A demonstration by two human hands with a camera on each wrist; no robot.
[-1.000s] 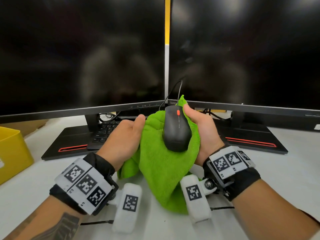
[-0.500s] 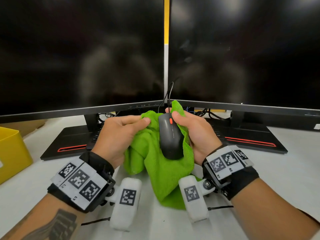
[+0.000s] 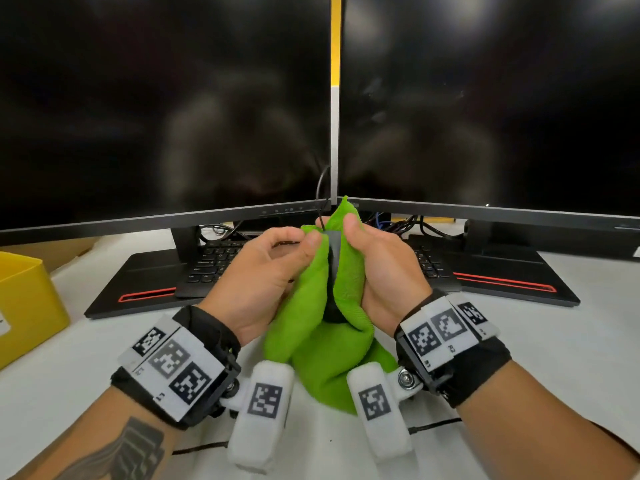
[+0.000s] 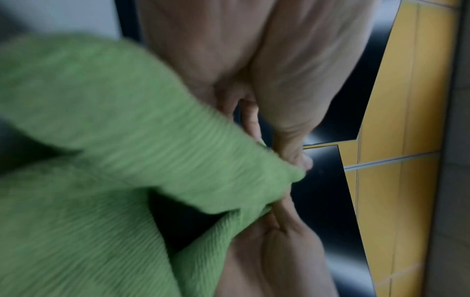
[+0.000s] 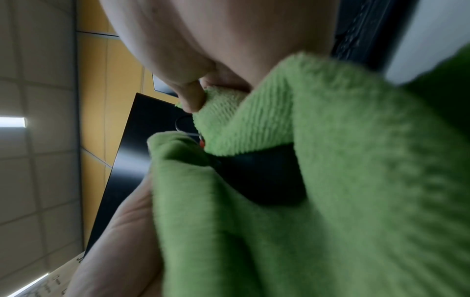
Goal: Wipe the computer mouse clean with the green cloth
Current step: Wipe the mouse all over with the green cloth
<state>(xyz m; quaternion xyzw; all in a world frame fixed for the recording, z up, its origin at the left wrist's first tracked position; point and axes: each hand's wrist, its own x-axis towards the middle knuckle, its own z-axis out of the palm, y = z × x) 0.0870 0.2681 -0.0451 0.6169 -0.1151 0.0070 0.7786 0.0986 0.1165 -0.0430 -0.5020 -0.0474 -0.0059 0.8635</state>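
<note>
The black wired mouse [image 3: 333, 271] is almost wrapped in the green cloth [image 3: 323, 355], held above the desk; only a dark strip shows between the folds. My right hand [image 3: 377, 271] holds the mouse through the cloth, thumb at its front end. My left hand [image 3: 266, 275] pinches the cloth's left fold against the mouse's side, thumb near the cable [image 3: 320, 188]. The right wrist view shows the mouse [image 5: 262, 176] and its red wheel peeking from the cloth [image 5: 330, 201]. The left wrist view shows the cloth [image 4: 114, 160] folded over a dark gap.
Two dark monitors [image 3: 166, 109] stand right behind the hands, their stands on the white desk [image 3: 571, 341]. A black keyboard [image 3: 214, 265] lies under the hands. A yellow bin [image 3: 24, 299] sits at the left edge. Thin cables run across the desk near my wrists.
The cloth folds have closed over the mouse, which lay exposed on the cloth before. Both hands have drawn together, the left thumb moving onto the mouse's side.
</note>
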